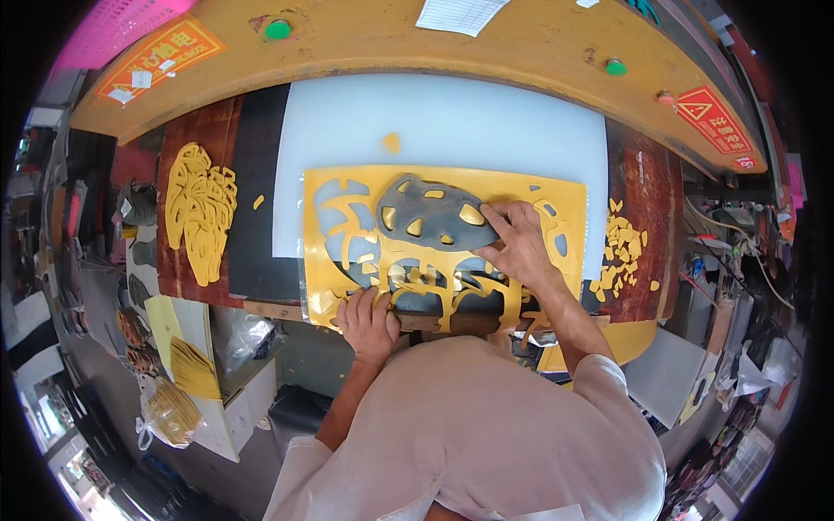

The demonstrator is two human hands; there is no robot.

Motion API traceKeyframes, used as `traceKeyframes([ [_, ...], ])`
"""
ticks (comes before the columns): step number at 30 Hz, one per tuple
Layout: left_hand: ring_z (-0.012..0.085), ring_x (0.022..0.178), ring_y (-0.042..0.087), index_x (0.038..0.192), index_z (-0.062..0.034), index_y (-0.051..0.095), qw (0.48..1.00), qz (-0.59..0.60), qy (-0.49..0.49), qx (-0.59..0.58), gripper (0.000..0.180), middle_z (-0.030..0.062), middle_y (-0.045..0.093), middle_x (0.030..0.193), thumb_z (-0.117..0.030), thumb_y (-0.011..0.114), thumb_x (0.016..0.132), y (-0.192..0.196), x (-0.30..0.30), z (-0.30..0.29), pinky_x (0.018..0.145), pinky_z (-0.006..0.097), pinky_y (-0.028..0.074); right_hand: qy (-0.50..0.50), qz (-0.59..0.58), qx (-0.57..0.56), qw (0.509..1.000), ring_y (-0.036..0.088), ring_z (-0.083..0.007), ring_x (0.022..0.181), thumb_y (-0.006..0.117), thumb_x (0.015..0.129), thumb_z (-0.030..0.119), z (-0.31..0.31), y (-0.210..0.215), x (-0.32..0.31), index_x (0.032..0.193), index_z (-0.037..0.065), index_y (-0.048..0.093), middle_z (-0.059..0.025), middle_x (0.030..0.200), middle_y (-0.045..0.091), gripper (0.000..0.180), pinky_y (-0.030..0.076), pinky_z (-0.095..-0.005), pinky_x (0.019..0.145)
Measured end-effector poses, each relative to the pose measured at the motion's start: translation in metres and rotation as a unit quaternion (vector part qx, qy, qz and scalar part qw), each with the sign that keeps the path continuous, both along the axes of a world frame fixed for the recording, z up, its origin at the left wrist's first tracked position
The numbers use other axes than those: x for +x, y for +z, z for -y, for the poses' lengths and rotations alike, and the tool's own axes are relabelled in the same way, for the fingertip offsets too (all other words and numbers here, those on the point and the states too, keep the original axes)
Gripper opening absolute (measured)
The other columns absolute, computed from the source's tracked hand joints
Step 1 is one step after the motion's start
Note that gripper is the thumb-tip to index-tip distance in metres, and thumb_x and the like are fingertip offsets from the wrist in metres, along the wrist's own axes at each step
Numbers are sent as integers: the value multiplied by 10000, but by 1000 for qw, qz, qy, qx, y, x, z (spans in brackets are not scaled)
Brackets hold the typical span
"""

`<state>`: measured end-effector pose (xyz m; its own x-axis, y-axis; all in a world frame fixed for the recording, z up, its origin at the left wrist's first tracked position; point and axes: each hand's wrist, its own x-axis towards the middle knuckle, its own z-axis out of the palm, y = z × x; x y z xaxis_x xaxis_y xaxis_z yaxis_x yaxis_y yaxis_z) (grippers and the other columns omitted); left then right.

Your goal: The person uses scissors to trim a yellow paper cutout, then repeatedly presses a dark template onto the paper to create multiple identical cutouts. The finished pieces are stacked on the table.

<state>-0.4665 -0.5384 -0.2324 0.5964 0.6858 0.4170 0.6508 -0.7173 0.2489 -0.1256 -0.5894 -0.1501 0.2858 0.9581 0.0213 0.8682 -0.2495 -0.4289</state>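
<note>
A yellow sheet [556, 195] with many cut-out holes lies on a white cutting board [434, 122]. A dark grey shoe-shaped cutting die [430, 217] rests on the sheet's middle. My right hand [517, 243] presses on the die's right end, fingers spread over it. My left hand [367, 317] pins the sheet's near edge at the front of the bench, fingers curled on the yellow strips.
A pile of used yellow webbing [201, 213] lies at the left on the brown bench. Small yellow cut pieces [625, 252] are heaped at the right. The yellow press head [391, 39] with green buttons arches across the back. Stacks of parts stand lower left.
</note>
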Motion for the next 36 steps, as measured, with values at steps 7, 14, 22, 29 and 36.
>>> traceKeyframes([
  [7,318,1300,570,1228,-149,711,1000,-10,-12,-3,305,72,655,1331,-252,598,964,-5,-4,-1,1143,543,358,-12,-172,114,978,541,-444,1355,812,833,123,19,5,18,1463,43,626,-224,1435,616,662,448,-491,1157],
  [14,314,1307,576,1247,-164,701,998,0,-31,56,315,65,651,1341,-298,551,1006,-19,-5,-4,1165,546,334,-195,30,70,978,513,-450,1416,713,948,139,104,-14,31,1468,4,608,-255,1512,566,547,431,-462,1197],
  [22,322,1225,605,1225,-139,692,995,49,-48,68,409,79,662,1282,-202,678,821,-21,-5,-7,1130,522,378,-196,94,98,971,436,-521,1473,692,940,224,114,-43,24,1358,2,698,-262,1560,532,473,350,-549,1244],
  [29,316,1168,590,1095,-132,662,984,127,-39,116,262,84,635,1167,-187,699,841,-34,-3,-7,1082,513,396,-170,-60,191,965,619,-427,1324,733,940,188,174,-31,-34,1285,-18,730,-264,1354,693,402,480,-450,1152],
  [36,347,1136,582,1071,-114,651,975,151,-21,162,228,103,627,1134,-216,666,867,-55,-3,-10,1044,516,404,-242,-230,314,889,733,-217,955,716,995,192,239,-36,-62,1558,-42,495,-186,1177,752,649,585,-341,867],
])
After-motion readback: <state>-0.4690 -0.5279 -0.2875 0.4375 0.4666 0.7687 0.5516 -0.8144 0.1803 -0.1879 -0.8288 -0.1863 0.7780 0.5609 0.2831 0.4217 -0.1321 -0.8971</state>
